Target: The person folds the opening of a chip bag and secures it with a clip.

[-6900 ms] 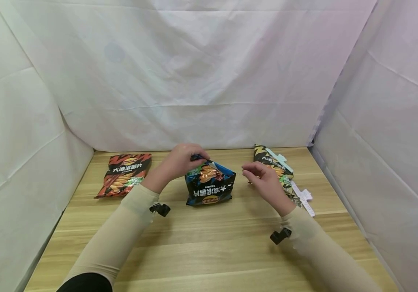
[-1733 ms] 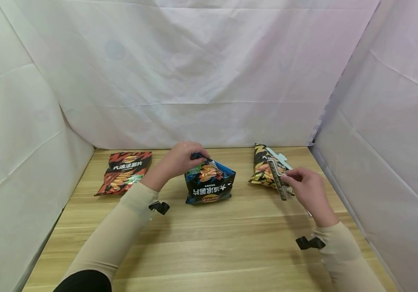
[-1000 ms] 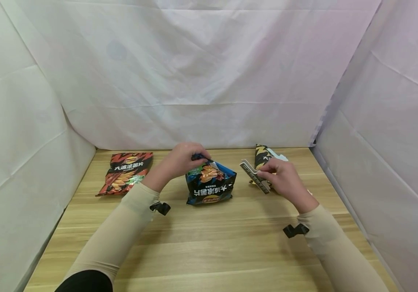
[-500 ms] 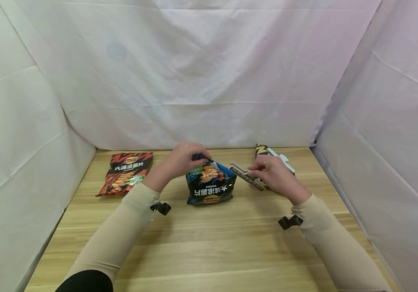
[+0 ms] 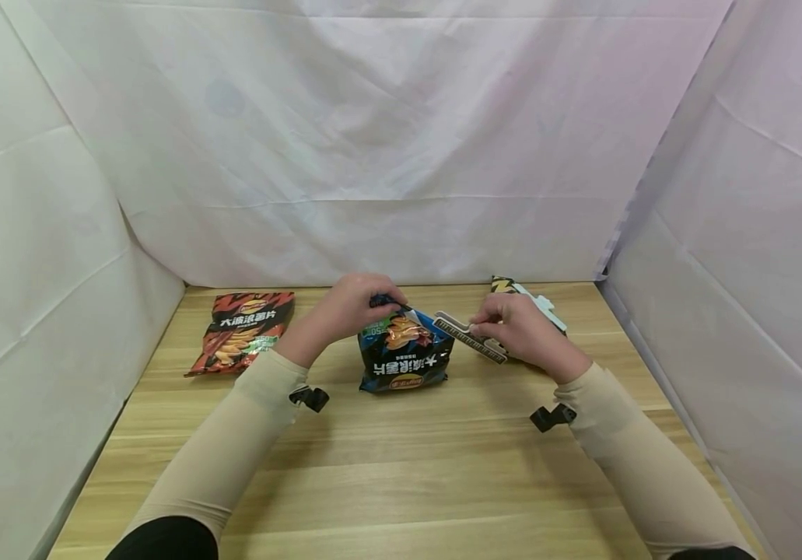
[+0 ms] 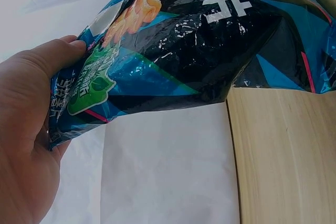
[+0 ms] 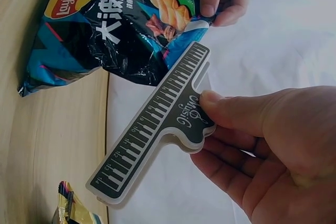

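Note:
My left hand (image 5: 355,305) pinches the gathered top left corner of a blue and black chip bag (image 5: 404,367), which stands on the table with its logo end down. Thumb and fingers of my right hand (image 5: 525,330) squeeze the handles of a black and white bag clip (image 7: 152,121) printed with piano keys and "Music". The clip's far end meets the bag's upper right corner; whether the bag's edge lies between its two bars I cannot tell. In the left wrist view, the thumb presses on the bag (image 6: 168,72) near its green patch.
A red chip bag (image 5: 239,334) lies flat at the left. Behind my right hand, a yellow and black chip bag (image 5: 502,285) with a mint green clip (image 5: 544,307) is partly hidden. White cloth (image 5: 401,155) surrounds the wooden table (image 5: 401,467) at the back and sides.
The right hand, which held nothing at first, took hold of the piano clip at the right and carried it left to the blue bag. The left hand kept its grip on the bag.

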Motion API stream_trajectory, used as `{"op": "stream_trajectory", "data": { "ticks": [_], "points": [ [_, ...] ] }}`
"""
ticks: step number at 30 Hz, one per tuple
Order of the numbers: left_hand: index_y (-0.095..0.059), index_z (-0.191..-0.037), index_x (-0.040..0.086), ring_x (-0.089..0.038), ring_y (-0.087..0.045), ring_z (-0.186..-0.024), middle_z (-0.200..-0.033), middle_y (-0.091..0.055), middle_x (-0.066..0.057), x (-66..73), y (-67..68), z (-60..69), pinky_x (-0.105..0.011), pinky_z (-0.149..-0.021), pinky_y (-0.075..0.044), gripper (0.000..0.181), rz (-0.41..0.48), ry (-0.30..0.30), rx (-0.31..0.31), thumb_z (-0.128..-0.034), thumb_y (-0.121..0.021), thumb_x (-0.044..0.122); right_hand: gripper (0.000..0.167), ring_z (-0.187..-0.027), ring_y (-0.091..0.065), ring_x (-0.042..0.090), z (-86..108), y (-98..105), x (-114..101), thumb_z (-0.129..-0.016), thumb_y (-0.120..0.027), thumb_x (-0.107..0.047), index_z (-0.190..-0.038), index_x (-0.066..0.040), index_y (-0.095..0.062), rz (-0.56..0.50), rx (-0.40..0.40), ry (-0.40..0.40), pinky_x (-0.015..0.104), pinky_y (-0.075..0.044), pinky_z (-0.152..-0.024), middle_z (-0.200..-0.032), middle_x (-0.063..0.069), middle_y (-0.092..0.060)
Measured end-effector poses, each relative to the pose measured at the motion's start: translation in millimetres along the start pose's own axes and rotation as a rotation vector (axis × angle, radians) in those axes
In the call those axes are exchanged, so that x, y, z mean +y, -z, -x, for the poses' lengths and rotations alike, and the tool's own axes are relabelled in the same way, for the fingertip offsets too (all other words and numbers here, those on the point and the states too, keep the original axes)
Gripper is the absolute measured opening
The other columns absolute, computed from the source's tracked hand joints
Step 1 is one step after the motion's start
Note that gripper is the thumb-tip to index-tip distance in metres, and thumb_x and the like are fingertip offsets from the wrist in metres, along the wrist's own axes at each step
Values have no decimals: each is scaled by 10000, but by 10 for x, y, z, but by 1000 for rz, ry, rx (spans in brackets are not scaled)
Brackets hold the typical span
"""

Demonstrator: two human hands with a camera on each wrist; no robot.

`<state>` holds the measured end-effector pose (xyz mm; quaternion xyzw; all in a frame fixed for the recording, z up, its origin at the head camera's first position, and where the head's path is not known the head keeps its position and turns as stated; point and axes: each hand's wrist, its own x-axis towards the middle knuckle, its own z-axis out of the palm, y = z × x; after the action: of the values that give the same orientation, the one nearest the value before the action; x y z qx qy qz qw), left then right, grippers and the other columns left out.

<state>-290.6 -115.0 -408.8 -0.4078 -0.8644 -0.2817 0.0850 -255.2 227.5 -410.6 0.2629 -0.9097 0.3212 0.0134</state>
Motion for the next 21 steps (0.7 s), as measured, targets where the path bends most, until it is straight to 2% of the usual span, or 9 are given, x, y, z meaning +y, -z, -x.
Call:
{"op": "stream_trajectory", "data": {
  "ticks": [4,16,21],
  "points": [
    [-842,-1160,130,-173,-759,-1003,-1109,-798,-6,3,6,2,-387,-872,-626,130,1,-4,2,-1038,-808,105,53,-867,-715,139,-18,1,-11,-977,-864,-88,-950,-118,-830,-5,-15,9,368,-602,-743,-962,-30,-754],
    [-841,-1160,123,-173,-757,-996,-1106,-797,-12,13,12,11,-381,-866,-626,128,10,-9,4,-1041,-801,98,77,-825,-713,114,-97,-25,-145,-998,-845,-88,-975,-161,-836,1,-31,28,383,-602,-736,-966,-52,-768],
    [-843,-1157,130,-161,-751,-984,-1098,-793,0,13,11,11,-376,-858,-622,127,8,-4,5,-1039,-805,102,50,-826,-713,116,-131,-35,-185,-999,-844,-89,-987,-136,-837,4,-24,38,389,-601,-735,-963,-46,-778]
  ]
}}
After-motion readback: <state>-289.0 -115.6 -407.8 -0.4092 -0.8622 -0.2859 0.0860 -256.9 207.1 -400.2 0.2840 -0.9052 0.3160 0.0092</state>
